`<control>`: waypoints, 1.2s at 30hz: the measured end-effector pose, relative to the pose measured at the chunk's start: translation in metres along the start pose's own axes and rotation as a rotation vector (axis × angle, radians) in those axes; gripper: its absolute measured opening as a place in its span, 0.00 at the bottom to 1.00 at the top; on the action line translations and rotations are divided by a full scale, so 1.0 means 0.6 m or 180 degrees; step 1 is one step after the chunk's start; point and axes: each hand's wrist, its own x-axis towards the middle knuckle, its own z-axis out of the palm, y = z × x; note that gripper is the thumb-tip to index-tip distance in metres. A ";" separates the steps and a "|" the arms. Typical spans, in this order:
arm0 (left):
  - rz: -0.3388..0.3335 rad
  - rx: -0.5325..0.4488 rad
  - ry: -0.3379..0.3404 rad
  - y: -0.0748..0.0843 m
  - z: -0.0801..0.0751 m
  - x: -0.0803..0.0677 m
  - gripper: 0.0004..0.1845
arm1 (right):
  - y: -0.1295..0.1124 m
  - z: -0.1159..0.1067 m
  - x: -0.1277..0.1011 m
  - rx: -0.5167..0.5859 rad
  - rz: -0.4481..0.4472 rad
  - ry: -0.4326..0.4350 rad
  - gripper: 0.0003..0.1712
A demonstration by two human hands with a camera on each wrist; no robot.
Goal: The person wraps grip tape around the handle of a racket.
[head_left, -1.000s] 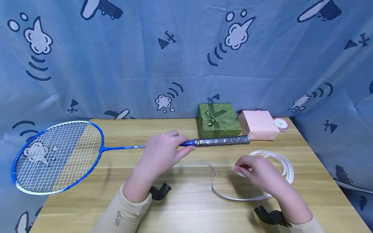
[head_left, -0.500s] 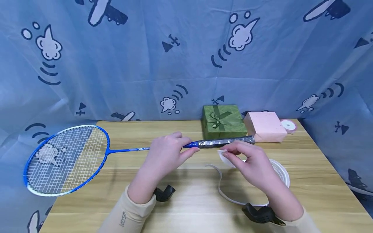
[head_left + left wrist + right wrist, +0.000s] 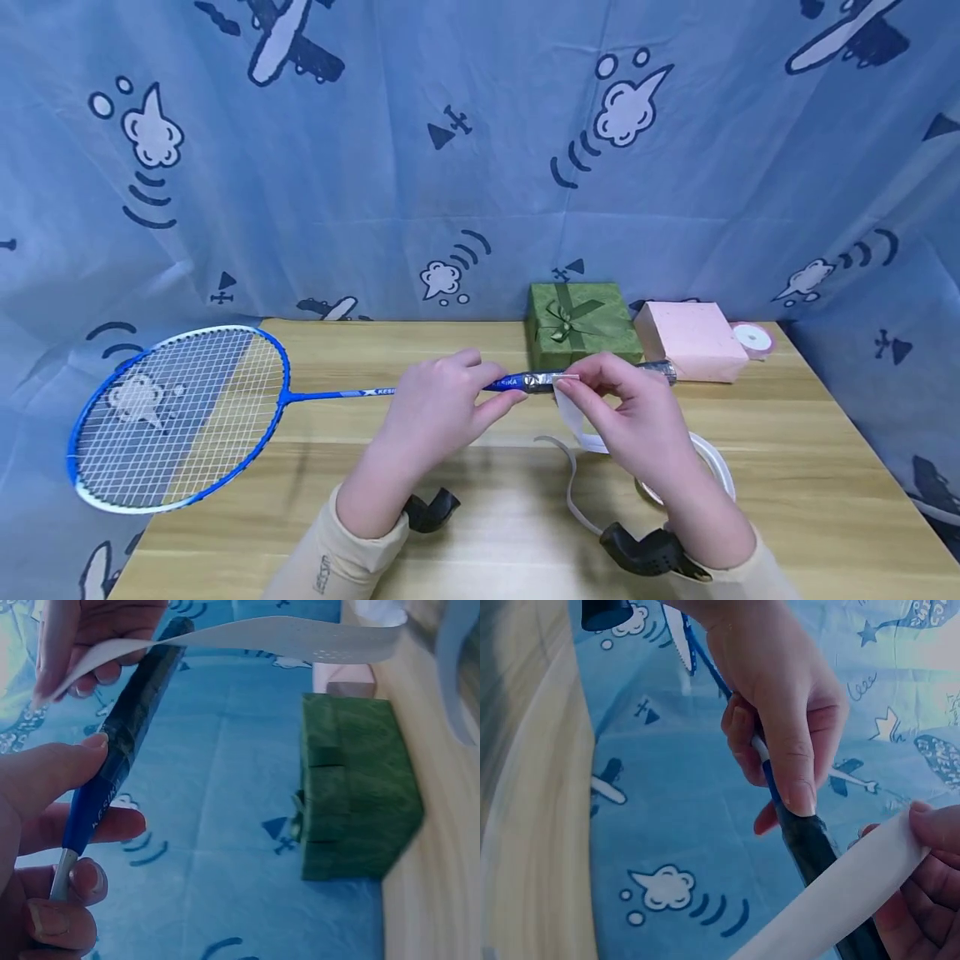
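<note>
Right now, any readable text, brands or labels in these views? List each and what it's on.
"KESIKA", partly hidden by the left hand: on the blue racket shaft, and again beside the handle.
"letssm", uncertain, small and turned sideways: on the left sleeve.
Lettering on the shaft in the left wrist view: too blurred to read.
Green gift box, pink box, white tape: no text.

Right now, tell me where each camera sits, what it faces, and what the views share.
Head: looks forward and down at the table; left hand holds the racket, right hand pinches the white tape; both forearms show.
Left wrist: beside the left hand, looking along the racket handle toward the green gift box.
Right wrist: beside the right hand, facing the left hand.
All three share handle and tape.
</note>
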 end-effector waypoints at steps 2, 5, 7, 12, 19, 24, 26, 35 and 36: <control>0.0022 0.0022 0.0062 0.002 -0.003 0.003 0.14 | -0.003 0.000 0.003 -0.0016 -0.0063 0.0050 0.12; 0.0053 0.0053 0.0124 0.004 -0.008 0.009 0.15 | -0.007 0.000 0.005 -0.0045 -0.0138 0.0124 0.13; 0.0083 0.0063 0.0154 0.005 -0.011 0.012 0.14 | -0.010 -0.001 0.004 -0.0046 -0.0156 0.0154 0.14; 0.0120 0.0100 0.0230 0.010 -0.021 0.016 0.14 | -0.013 -0.003 0.000 -0.0030 -0.0102 0.0176 0.16; 0.0167 0.0171 0.0241 0.013 -0.034 0.020 0.14 | -0.016 -0.005 0.002 0.0016 -0.0076 0.0200 0.12; 0.0180 0.0044 0.0231 0.015 -0.034 0.017 0.12 | -0.023 -0.003 -0.001 0.0202 -0.0093 0.0209 0.07; 0.0165 0.0007 0.0249 0.016 -0.034 0.015 0.12 | -0.027 0.000 -0.001 0.0353 -0.0090 0.0186 0.07; 0.0095 0.0025 0.0304 0.012 -0.030 0.019 0.13 | -0.038 0.007 0.003 0.0931 0.0129 0.0025 0.12; 0.0077 0.0016 0.0305 0.010 -0.028 0.020 0.13 | -0.038 0.007 0.003 0.0942 0.0179 0.0018 0.14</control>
